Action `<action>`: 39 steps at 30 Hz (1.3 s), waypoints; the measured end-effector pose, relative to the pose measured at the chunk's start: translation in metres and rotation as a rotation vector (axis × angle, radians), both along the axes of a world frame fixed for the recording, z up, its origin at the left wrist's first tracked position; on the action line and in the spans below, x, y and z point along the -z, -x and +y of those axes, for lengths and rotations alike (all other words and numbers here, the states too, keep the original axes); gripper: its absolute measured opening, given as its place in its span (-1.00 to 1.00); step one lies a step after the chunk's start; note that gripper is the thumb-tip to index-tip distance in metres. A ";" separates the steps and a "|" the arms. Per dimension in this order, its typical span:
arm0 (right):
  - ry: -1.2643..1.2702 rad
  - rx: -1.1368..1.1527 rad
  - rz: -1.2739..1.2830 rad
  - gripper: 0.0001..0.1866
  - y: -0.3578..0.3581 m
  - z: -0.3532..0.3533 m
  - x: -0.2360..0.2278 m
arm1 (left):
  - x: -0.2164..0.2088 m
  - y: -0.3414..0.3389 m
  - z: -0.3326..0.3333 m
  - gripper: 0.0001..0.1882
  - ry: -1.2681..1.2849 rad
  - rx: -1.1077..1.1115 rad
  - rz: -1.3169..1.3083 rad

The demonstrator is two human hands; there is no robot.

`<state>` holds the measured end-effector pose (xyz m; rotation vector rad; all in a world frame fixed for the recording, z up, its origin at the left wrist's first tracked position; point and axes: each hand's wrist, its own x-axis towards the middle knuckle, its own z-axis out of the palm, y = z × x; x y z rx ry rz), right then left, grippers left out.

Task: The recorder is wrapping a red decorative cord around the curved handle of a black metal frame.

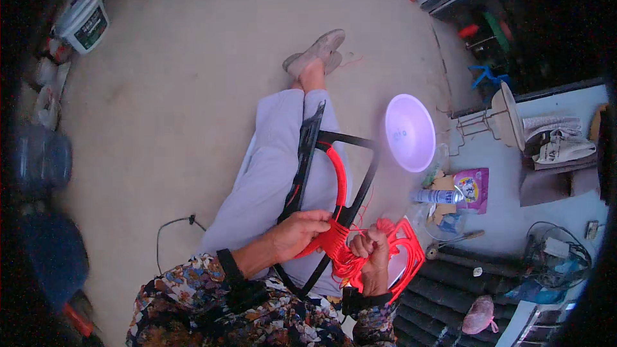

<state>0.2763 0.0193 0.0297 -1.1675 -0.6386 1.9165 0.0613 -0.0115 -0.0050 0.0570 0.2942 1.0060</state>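
A black frame (310,154) is laid across the lap, just right of the frame of view's centre, and its long axis is run from the lower middle toward the upper middle, leaning slightly right at the far end. Across its near part a red woven band (334,239) is held between the hands. The band's left edge is met by the left hand (294,236), which is also the nearer one to the long dark bar; on the right side, the right hand (373,254) is set among loose strands. At the left hand, thumb and forefinger are pinched together at the band's upper edge. The right hand's fingers are curled around red cord (411,254), whose loops are spread to its right and below; how tightly it is gripped cannot be told.

The cord is thin, smooth and bright, and in the band it is packed in close, parallel ridges. The frame is made of slim, straight bars with a dull dark finish, joined at angles; beyond the band a curved red strip (339,170) is bowed along it. Soft, creased pale trousers (270,154) are covered partly by the frame. At right of centre, a round, smooth lilac basin (410,133) is placed on the plain floor (173,115).
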 end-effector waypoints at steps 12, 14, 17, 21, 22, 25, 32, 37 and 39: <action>0.001 -0.023 -0.226 -0.64 0.003 -0.007 -0.015 | -0.005 -0.002 0.002 -0.73 0.059 0.082 0.079; -0.009 -0.042 -0.248 -0.65 0.002 -0.008 -0.021 | -0.005 -0.004 0.002 -0.73 0.080 0.068 0.079; 0.017 -0.024 -0.263 -0.66 0.004 -0.008 -0.029 | -0.016 -0.005 0.002 -0.81 0.124 0.028 0.126; 0.015 -0.021 -0.280 -0.66 0.007 -0.010 -0.029 | -0.015 -0.007 0.003 -0.82 0.123 0.007 0.145; 0.004 -0.024 -0.286 -0.66 0.008 -0.009 -0.028 | -0.014 -0.007 0.003 -0.81 0.119 0.004 0.141; 0.017 -0.036 -0.219 -0.66 0.003 -0.007 -0.020 | -0.013 -0.007 0.004 -0.79 0.117 0.000 0.107; 0.017 -0.057 -0.237 -0.68 0.012 -0.006 -0.029 | -0.017 -0.004 0.001 -0.70 0.107 -0.021 0.057; 0.055 -0.037 -0.418 -0.90 0.025 -0.002 -0.044 | -0.005 -0.006 0.001 -0.73 0.105 -0.040 0.049; -0.032 0.030 -0.577 -0.82 0.037 0.001 -0.056 | -0.005 -0.007 0.001 -0.73 0.121 -0.072 0.057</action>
